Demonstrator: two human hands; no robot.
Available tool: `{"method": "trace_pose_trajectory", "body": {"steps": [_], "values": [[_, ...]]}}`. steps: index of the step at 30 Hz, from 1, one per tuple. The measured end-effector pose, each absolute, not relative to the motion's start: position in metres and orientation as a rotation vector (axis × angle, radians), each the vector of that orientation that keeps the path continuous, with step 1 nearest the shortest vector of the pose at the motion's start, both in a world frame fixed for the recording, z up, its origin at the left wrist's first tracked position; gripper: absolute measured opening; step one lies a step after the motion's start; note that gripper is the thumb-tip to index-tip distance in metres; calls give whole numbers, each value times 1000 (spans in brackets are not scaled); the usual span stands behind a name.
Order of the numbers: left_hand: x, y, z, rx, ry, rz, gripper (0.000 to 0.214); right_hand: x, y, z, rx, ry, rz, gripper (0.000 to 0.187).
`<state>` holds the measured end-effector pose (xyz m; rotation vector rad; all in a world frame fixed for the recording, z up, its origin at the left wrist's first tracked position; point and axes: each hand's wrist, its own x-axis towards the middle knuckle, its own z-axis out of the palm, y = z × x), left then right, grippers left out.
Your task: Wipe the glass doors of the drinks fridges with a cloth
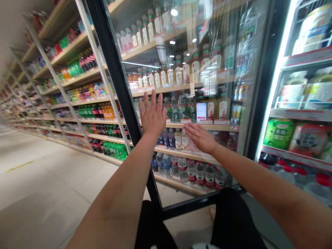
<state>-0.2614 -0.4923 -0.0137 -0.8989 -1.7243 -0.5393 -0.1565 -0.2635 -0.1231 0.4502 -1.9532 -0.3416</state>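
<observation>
A glass door (pixel 220 41) with a black frame stands swung open in front of me. My left hand (pixel 153 116) is open, its fingers spread and palm toward the glass near the left side of the frame. Lower and to the right, my right hand (pixel 201 138) reaches to the same pane with fingers stretched out toward the left. A pale patch shows by its fingertips; whether it is a reflection or a thing under the hand I cannot make out. Through the pane show shelves of bottled drinks (pixel 186 72) and, lower down, water bottles (pixel 199 173).
To the right is a lit cooler with bottles, a green pack (pixel 278 132) and a red pack (pixel 308 138). Long drink shelves (pixel 85 83) run back on the left above a tiled floor (pixel 46 180). My knees (pixel 233 218) are close to the door's bottom edge.
</observation>
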Motion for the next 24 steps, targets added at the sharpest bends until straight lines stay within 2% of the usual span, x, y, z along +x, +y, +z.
{"method": "trace_pose_trajectory", "body": {"steps": [3,8,13,18,24], "values": [[-261,-492,-14,-901,-1733,-547,63,-152,-256,-118,583,-2037,-417,64],[-262,-492,-13,-887,-1746,-539,65,-149,-242,-98,138,-1832,-213,61],[-262,-492,-14,-900,-1745,-541,64,-144,-242,-101,494,-2034,-427,55],[-262,-492,-15,-886,-1738,-520,63,-147,-248,-85,83,-1801,-202,55],[-260,-493,-15,-887,-1746,-530,64,-150,-264,-94,566,-2078,-418,52]]}}
